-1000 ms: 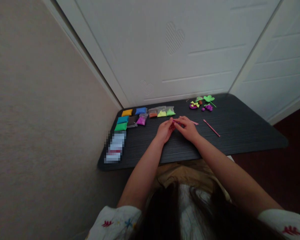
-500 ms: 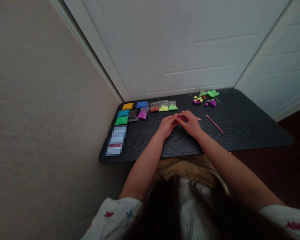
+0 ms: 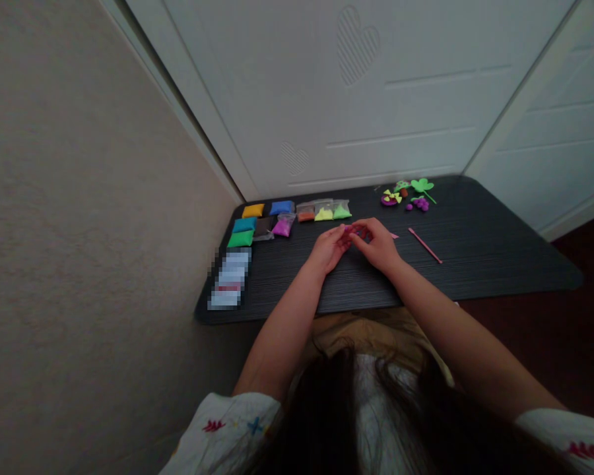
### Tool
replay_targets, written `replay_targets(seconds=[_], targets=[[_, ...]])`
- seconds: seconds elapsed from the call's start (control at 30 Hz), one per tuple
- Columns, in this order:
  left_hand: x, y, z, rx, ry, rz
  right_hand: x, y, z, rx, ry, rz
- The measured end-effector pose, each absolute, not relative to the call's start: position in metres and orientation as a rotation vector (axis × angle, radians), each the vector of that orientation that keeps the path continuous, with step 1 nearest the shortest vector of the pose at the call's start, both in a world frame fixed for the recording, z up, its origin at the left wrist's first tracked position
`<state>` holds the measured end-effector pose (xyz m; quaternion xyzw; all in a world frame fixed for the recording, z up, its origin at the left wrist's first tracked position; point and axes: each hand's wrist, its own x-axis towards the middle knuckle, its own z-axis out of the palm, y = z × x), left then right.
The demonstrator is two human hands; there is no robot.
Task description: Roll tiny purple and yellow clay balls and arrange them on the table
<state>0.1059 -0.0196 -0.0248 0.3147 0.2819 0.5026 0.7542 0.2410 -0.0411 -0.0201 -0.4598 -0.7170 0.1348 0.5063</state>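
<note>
White sleeves (image 3: 222, 445) with small stitched flowers, then tan trousers (image 3: 361, 333) below the near edge of a dark worktop (image 3: 287, 290). Toward the left end, a pale patch (image 3: 231, 280) blurred beyond naming.

Farther in, left hand (image 3: 329, 249) above the worktop, with thumb and fingertips pinched narrow on a small pink lump (image 3: 347, 229). Just beside, right hand (image 3: 377, 245) with curled fingers, with thumb and forefinger close together near the lump; cannot tell about any grip on that side.

Pink lump between the two hands, mostly covered by fingertips. Looks like modelling clay, so probably very light, soft and slightly tacky rather than slippery; likely to dent or lose shape under a hard squeeze. Best held by the edges, between flat fingertips, with barely any pressure.

To the right, well apart, a slanting pink stick (image 3: 426, 246); just past right hand, the tip of a flat pink piece (image 3: 395, 236). Across the left and middle, small coloured packets (image 3: 241, 239). Near the back edge, purple balls (image 3: 420, 204) and a green clover (image 3: 422, 186). Behind everything, a white panel (image 3: 426, 112) with a ridged heart (image 3: 357, 46).
</note>
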Motion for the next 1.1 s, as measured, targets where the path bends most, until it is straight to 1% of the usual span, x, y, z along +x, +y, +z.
replay_targets(seconds=[0.6, 0.87, 1.1], targets=[[0.0994, -0.0149, -0.0224, 0.521, 0.62, 1.112, 0.2447, -0.0396, -0.0201, -1.151, -1.659, 0.311], [0.099, -0.0179, -0.0211, 0.533, 0.593, 1.157, 0.2458, -0.0384, -0.0218, -1.153, -1.644, 0.314], [0.0976, -0.0178, -0.0196, 0.542, 0.58, 1.119, 0.2455, -0.0386, -0.0217, -1.146, -1.635, 0.317]])
